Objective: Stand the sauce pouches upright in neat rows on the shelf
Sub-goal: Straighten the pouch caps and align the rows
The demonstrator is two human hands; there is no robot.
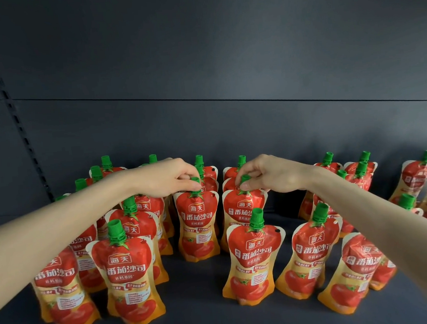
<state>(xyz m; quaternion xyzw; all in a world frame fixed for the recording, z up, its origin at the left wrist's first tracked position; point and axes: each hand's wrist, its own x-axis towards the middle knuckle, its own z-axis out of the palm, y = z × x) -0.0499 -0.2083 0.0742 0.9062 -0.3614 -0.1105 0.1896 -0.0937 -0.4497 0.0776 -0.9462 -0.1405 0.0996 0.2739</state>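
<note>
Sauce pouches (125, 274) on the shelf (204, 301): more than twenty, all of one kind; exact total not determinable, since rear units overlap. Green caps (257, 215): one per pouch. Shelves: one. Hands: two, my left hand (168, 177) and my right hand (271, 174). Pouches I hold: two, the centre-left pouch (198, 226) and the centre-right pouch (243, 210), one per hand

Soft, dim light leaves the dark grey back panel (224, 47) nearly shadowless. The glossy red-and-orange sauce pouches (417, 180) at the frame's edges look smeared, and straight lines bow.
</note>
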